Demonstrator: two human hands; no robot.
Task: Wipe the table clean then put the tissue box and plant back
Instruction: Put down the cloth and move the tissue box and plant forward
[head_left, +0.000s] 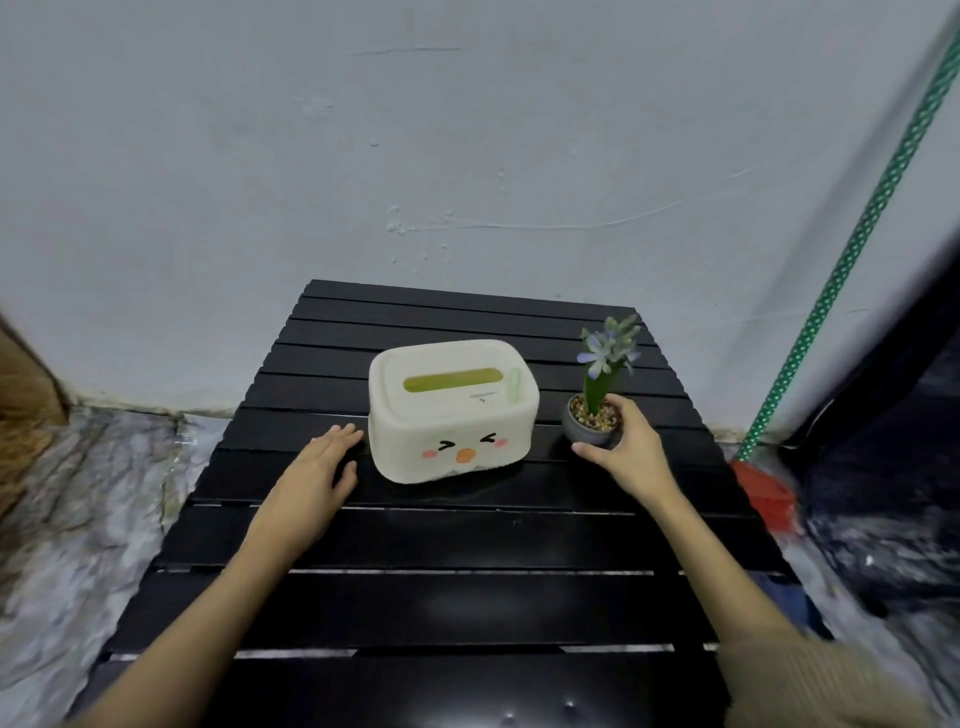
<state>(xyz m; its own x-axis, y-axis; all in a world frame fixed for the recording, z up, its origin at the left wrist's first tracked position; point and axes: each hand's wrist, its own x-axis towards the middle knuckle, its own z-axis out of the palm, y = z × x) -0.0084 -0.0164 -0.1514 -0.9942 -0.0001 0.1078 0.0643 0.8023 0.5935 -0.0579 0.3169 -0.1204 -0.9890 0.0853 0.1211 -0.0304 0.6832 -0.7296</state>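
A cream tissue box (451, 410) with a cartoon face and a green slot stands in the middle of the black slatted table (441, 540). To its right sits a small plant (597, 395) with purple flowers in a grey pot. My right hand (626, 447) wraps around the pot from the right and front. My left hand (319, 467) lies flat on the table with fingers apart, its fingertips close to the box's left side. No cloth or wipe is in view.
A pale wall rises right behind the table. A green dotted broom handle (852, 249) with a red head (763, 493) leans at the right. Marbled floor shows on both sides, and a brown broom-like object (21, 415) is at the far left.
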